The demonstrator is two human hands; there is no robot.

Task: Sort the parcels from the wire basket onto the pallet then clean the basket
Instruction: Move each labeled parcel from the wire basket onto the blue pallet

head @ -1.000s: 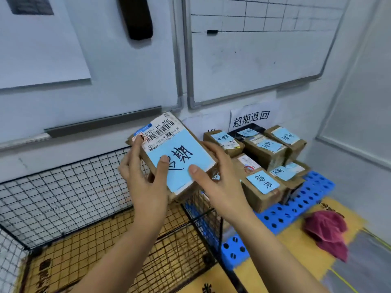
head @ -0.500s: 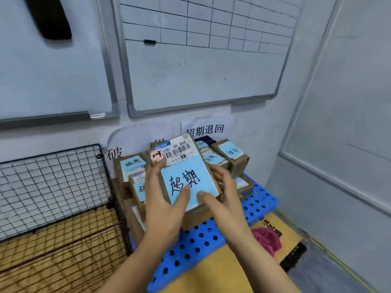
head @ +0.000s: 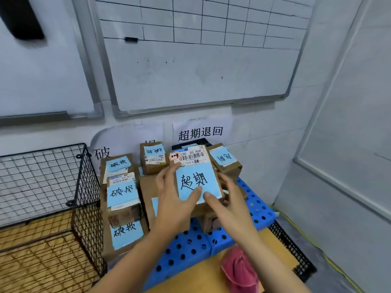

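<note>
Looking left to right, I see the wire basket (head: pixel 84 197) at lower left, labelled boxes (head: pixel 122 193) stacked beside it, then my left hand (head: pixel 170 199) and right hand (head: pixel 231 200) gripping the blue-noted parcel (head: pixel 196 178) at centre, above the blue pallet (head: pixel 186 250).

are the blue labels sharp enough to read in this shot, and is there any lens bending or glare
Head view: the handwriting on the blue label of the held parcel is sharp and readable. Same view, the whiteboard edges lean and splay from wide-angle distortion. Its light is flat and even, with no hard glare. The pink cloth at the bottom edge looks slightly soft.
</note>
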